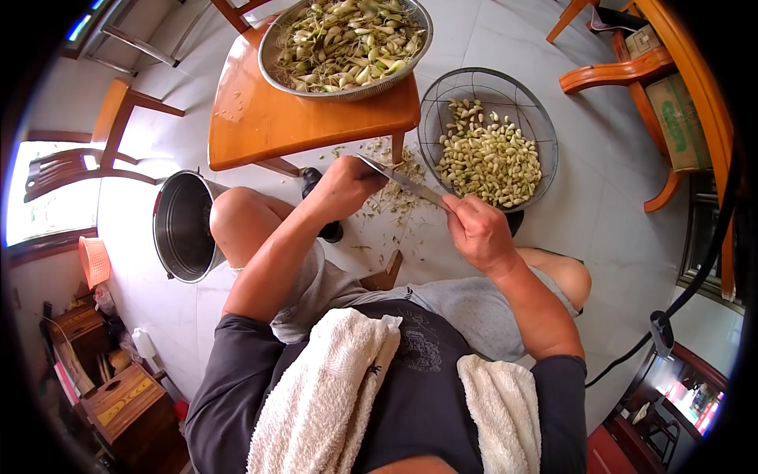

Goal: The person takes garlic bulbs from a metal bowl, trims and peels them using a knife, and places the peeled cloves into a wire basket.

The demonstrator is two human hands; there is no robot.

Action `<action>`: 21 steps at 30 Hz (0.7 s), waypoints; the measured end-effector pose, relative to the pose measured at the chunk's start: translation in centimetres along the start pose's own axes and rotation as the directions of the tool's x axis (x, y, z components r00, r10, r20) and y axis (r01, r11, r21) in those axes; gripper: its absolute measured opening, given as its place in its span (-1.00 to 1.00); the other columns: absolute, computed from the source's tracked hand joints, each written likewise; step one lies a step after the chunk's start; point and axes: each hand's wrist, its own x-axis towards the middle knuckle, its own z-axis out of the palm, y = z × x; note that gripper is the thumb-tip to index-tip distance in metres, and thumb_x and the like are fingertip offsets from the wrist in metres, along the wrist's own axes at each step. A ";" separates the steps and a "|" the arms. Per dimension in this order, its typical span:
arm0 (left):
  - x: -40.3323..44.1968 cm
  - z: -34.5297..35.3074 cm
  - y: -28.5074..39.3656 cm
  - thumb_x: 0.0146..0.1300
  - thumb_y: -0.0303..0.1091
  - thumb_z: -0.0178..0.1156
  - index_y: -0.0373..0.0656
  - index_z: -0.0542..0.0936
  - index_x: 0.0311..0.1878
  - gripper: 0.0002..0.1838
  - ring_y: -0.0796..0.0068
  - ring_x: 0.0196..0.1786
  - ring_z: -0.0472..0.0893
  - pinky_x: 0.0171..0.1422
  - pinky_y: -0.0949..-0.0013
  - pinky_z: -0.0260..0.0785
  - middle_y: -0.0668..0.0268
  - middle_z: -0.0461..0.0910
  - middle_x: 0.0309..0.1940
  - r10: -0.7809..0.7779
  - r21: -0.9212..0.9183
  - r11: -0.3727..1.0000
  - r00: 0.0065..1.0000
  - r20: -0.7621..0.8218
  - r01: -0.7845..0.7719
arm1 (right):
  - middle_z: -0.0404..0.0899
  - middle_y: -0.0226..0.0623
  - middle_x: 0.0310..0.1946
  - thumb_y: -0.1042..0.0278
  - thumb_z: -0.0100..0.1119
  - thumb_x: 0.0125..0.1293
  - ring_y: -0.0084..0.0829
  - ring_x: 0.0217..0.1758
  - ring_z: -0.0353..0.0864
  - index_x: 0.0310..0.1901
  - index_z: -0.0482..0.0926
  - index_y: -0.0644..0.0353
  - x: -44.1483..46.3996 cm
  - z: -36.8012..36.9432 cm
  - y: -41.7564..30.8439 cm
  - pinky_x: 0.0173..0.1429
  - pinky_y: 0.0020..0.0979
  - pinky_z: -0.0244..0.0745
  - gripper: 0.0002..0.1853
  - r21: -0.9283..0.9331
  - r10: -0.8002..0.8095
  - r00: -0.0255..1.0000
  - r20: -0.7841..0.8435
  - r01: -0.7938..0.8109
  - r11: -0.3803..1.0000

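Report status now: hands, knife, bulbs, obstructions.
Right hand gripping knife. Left hand at blade's far end, grip hidden. Bulbs heaped in round basket. Trimmings on floor below; nothing seen blocking the knife.

From where I stand this looks like a home, with a polished wooden chair [316,130], pale floor tiles [612,205], a bright window [51,209] and a small wooden cabinet [126,399].
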 end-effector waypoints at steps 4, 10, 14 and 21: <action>-0.5 -0.7 0.7 0.17 -0.41 0.19 -0.36 0.60 -0.13 -0.75 0.54 -0.41 0.49 -0.25 0.40 0.36 0.28 0.58 -0.47 -0.127 -0.150 0.980 0.991 0.047 0.133 | 0.53 -0.04 -0.49 0.40 0.15 0.13 -0.02 -0.40 0.54 -0.35 0.57 0.29 -1.2 1.3 2.8 -0.31 -0.16 0.44 -0.87 -0.069 0.281 0.928 0.244 -0.272 0.960; -0.1 -0.5 -1.4 0.21 -0.49 0.17 -0.34 0.58 -0.06 -0.77 0.66 -0.44 0.47 -0.34 0.53 0.34 0.37 0.55 -0.43 -0.013 -0.567 0.822 0.997 0.075 0.053 | 0.53 0.01 -0.54 0.35 0.16 0.15 0.00 -0.43 0.54 -0.40 0.55 0.31 -0.6 0.7 2.5 -0.31 -0.19 0.42 -0.83 0.003 0.381 0.891 0.247 -0.394 0.919; 0.0 -0.3 -0.9 0.20 -0.53 0.16 -0.32 0.54 -0.08 -0.79 0.65 -0.47 0.47 -0.37 0.56 0.33 0.32 0.55 -0.44 0.000 -0.717 0.694 0.996 0.084 0.061 | 0.54 0.00 -0.53 0.36 0.17 0.16 -0.05 -0.46 0.55 -0.37 0.56 0.33 -0.1 0.6 2.1 -0.35 -0.25 0.41 -0.83 0.079 0.373 0.899 0.229 -0.399 0.913; 0.8 1.3 -1.3 0.18 -0.56 0.19 -0.32 0.52 -0.13 -0.82 0.63 -0.56 0.44 -0.51 0.58 0.27 0.36 0.51 -0.50 0.068 -0.567 0.815 0.991 -0.112 -0.120 | 0.49 -0.06 -0.59 0.39 0.17 0.18 -0.10 -0.52 0.51 -0.38 0.56 0.30 0.4 0.2 0.4 -0.40 -0.27 0.38 -0.86 0.261 0.300 0.952 0.070 -0.307 0.915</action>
